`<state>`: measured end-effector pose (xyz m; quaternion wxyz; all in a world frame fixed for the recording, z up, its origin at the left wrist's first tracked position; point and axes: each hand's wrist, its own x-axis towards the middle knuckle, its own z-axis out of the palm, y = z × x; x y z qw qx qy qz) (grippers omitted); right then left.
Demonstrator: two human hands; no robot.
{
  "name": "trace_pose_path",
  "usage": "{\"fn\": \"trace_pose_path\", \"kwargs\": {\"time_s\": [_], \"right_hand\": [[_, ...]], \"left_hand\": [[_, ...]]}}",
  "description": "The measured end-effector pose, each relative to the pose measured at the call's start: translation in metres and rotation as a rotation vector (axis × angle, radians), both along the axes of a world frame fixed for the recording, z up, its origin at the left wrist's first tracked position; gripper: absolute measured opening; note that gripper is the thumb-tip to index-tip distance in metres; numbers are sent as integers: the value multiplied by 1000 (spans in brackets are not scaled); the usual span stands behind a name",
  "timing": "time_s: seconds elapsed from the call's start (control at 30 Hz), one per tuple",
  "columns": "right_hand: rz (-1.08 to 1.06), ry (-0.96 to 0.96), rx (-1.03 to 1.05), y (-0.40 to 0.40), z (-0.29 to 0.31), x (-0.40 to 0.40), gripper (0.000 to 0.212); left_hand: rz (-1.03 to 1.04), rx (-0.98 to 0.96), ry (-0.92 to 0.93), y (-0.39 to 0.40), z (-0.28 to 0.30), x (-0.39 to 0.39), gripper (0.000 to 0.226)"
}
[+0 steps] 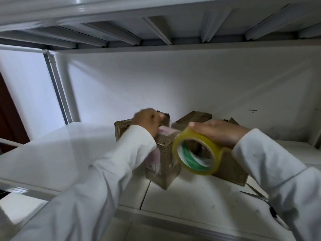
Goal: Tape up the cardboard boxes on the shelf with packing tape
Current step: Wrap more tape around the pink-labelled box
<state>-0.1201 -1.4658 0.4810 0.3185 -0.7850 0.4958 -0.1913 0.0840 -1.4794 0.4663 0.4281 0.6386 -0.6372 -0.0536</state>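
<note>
Blurring on a box, the left hand curls unreadably; right hand holds the tape roll.

Single head-worn view, close, facing forward and slightly up into the shelf bay.

A white wall with a few dark scuffs stands behind, a white upright post rises at the left beside a dark reddish-brown door, and scissors lie partly hidden at the lower right.
</note>
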Motion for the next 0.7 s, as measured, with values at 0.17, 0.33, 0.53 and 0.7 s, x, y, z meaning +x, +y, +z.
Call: {"fn": "trace_pose_path", "kwargs": {"time_s": [0.17,0.33,0.53,0.7], "right_hand": [[-99,203,94,-13,-7,24,50],[-139,295,41,-20,-14,38,52],[-140,447,-38,-27,-13,51,48],[-59,706,-158,-18,-20,56,39]], "left_hand": [[103,92,-73,-10,-2,23,26],[129,207,-120,-13,-13,31,24],[138,243,-155,-19,-21,37,26],[225,91,-513,-20,-42,32,23]]}}
